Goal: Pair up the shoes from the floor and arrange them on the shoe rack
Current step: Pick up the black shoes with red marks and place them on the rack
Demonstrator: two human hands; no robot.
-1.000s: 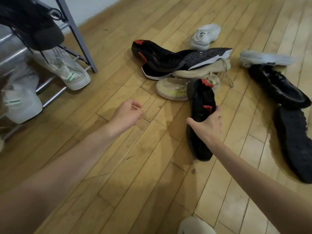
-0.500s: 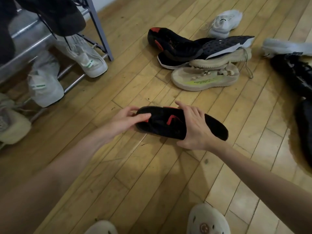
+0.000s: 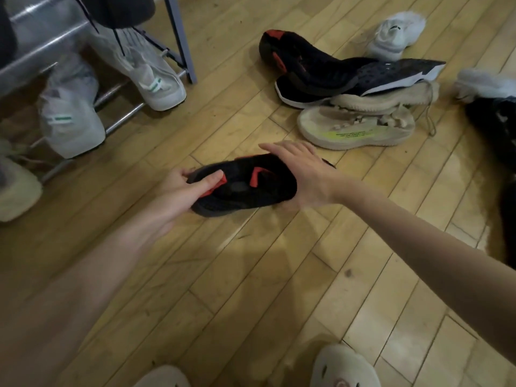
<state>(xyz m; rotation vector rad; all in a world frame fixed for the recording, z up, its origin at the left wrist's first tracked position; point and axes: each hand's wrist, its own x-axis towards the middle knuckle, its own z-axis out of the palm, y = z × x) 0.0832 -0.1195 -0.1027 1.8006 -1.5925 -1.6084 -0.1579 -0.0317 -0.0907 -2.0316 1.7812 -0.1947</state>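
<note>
A black sneaker with red accents is held just above the wooden floor, lying sideways between both hands. My left hand grips its left end, thumb on top. My right hand wraps over its right end, hiding that part. Its matching black and red sneaker lies sole-side up in a pile at the upper right. The shoe rack stands at the upper left, with a pair of white sneakers on its low rail and a dark shoe above.
The pile also holds a black shoe with a white sole and two beige shoes. White shoes lie behind it, black shoes at the right edge. A cream shoe sits far left. My slippered feet show at the bottom.
My right hand picked the black and red sneaker off the floor and swung it leftwards; my left hand then took hold of its other end. The view has tilted closer to the rack.
</note>
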